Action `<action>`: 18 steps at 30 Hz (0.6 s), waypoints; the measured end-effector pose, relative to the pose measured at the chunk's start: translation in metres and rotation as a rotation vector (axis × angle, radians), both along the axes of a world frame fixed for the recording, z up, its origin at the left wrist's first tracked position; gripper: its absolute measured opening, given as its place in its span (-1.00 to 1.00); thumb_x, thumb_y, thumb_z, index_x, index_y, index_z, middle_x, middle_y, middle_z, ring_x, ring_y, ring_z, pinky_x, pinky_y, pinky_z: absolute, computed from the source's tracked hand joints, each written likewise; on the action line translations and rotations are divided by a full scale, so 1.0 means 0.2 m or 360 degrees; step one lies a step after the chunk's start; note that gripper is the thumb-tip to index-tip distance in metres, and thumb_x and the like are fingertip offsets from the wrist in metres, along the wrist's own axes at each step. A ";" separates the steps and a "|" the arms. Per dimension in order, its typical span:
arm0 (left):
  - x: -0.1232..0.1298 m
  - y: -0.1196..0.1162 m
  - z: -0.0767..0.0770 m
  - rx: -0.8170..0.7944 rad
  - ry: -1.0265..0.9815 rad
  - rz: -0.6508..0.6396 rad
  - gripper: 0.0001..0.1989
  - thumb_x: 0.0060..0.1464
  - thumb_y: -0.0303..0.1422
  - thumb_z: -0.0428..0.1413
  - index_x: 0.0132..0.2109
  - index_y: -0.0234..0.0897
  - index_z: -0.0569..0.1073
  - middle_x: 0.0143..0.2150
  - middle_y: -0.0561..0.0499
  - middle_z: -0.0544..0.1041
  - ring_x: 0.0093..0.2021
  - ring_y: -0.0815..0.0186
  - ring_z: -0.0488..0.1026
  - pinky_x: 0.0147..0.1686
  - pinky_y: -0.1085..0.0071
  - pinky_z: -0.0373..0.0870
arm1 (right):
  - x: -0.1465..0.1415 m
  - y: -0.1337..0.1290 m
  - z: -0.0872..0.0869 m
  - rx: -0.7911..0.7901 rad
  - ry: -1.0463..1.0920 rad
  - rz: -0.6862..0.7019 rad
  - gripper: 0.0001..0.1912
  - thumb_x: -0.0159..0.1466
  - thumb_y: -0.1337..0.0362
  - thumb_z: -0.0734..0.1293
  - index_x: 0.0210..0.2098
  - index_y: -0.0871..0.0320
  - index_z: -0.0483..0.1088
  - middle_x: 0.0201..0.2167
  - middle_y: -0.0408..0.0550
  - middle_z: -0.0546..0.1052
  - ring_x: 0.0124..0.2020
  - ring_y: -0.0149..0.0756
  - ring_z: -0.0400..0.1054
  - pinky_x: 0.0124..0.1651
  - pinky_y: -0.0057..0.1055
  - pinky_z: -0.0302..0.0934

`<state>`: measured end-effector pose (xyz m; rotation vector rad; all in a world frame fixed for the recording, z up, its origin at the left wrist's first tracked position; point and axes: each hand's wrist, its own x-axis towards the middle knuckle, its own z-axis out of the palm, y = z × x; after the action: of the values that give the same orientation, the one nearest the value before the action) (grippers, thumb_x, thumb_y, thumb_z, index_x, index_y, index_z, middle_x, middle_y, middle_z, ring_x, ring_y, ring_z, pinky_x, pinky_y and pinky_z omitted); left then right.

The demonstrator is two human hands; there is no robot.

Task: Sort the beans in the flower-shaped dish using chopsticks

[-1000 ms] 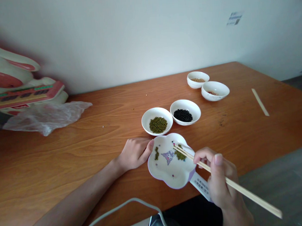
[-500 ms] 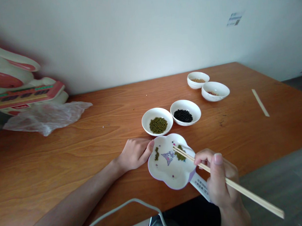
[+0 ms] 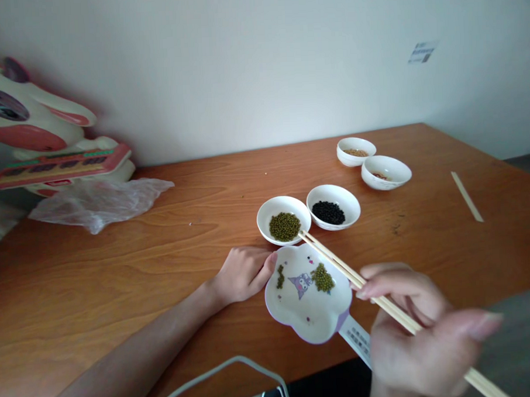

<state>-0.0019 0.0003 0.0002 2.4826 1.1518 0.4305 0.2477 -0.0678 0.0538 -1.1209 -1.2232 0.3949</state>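
currently the left hand (image 3: 244, 274) rests on the wooden tabletop (image 3: 212, 201), its thumb against the rim of a flower-shaped dish (image 3: 296, 320); whether it grips the rim i cannot tell. the right hand (image 3: 423, 338) is closed on a pair of wooden chopsticks (image 3: 338, 262), their tips slightly parted at the near right rim of the mung bean bowl (image 3: 265, 210). the hands are apart, with the dish between them, its handle running toward the right hand.

the dish holds two groups of mung beans: a small cluster (image 3: 280, 277) beside the left thumb and a larger pile (image 3: 323, 278) nearer the right hand, with a purple cartoon print between them. the mung bean bowl, white and round, sits just beyond the dish. right beside it, ahead of the hands, is the black bean bowl (image 3: 350, 200). farther off, beyond the right hand, stand a bowl of tan grains (image 3: 344, 159) and a bowl with a few reddish bits (image 3: 395, 169).

a white label (image 3: 358, 339) with dark printing lies along the dish handle, its characters too small to read. the lettering on the wall sticker (image 3: 422, 52) and the red badge (image 3: 59, 183) of the cow-shaped toy keyboard (image 3: 76, 163), beyond the left hand, is unreadable too. a clear plastic bag (image 3: 101, 205) lies by the toy.
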 end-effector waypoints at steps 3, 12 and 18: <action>0.00 0.00 -0.01 0.0001 -0.0027 0.0006 -0.51 0.52 -0.24 -0.26 -0.35 -0.26 0.36 -0.42 0.01 0.48 -0.44 0.35 0.35 -0.38 0.38 0.14 | -0.11 0.05 0.00 -0.0124 0.0044 0.0036 -0.29 0.52 -0.14 -0.06 -0.42 0.09 0.48 -0.48 0.00 0.51 -0.43 -0.22 0.43 -0.43 -0.32 0.21; 0.00 0.00 0.01 -0.0027 -0.0031 0.0018 -0.53 0.52 -0.23 -0.25 -0.36 -0.25 0.31 -0.41 0.03 0.46 -0.43 0.36 0.34 -0.37 0.37 0.11 | 0.05 -0.05 -0.01 -0.0185 -0.0085 0.0174 -0.33 0.55 -0.04 -0.06 -0.37 0.09 0.51 -0.43 -0.01 0.54 -0.32 -0.21 0.46 -0.37 -0.34 0.24; 0.01 0.00 0.02 -0.0047 -0.0044 0.0017 -0.53 0.52 -0.23 -0.26 -0.36 -0.25 0.30 -0.42 0.03 0.44 -0.44 0.36 0.31 -0.36 0.38 0.13 | 0.18 -0.16 -0.06 -0.0408 -0.0272 0.0306 -0.39 0.56 -0.02 -0.01 -0.35 0.07 0.51 -0.37 -0.03 0.57 -0.29 -0.22 0.45 -0.30 -0.34 0.25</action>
<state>-0.0003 -0.0001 0.0049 2.4390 1.1531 0.4462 0.2843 -0.1008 0.0418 -1.2793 -1.4667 0.6258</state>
